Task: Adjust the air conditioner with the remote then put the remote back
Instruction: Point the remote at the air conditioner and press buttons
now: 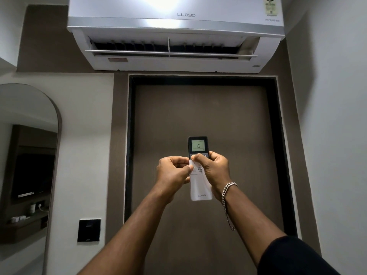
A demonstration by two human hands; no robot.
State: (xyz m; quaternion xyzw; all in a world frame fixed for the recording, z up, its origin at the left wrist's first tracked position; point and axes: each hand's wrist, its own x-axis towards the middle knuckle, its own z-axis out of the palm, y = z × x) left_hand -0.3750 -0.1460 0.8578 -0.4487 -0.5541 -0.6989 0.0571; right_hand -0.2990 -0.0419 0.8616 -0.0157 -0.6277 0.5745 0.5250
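A white wall-mounted air conditioner [174, 34] hangs high above a brown door, its louvre flap open. Below it, in mid-air before the door, I hold a slim white remote [200, 187] upright with a dark top; its lit display reads 16. My left hand [172, 173] grips the remote's left edge, thumb on its face. My right hand [212, 167] wraps its right side, with the thumb pressed on the buttons just under the display. A silver chain bracelet hangs on my right wrist.
A brown door [202, 120] in a black frame fills the wall ahead. An arched mirror [29, 155] at the left reflects a shelf with small items. A black switch plate [89, 230] sits on the white wall at lower left. A grey wall stands at the right.
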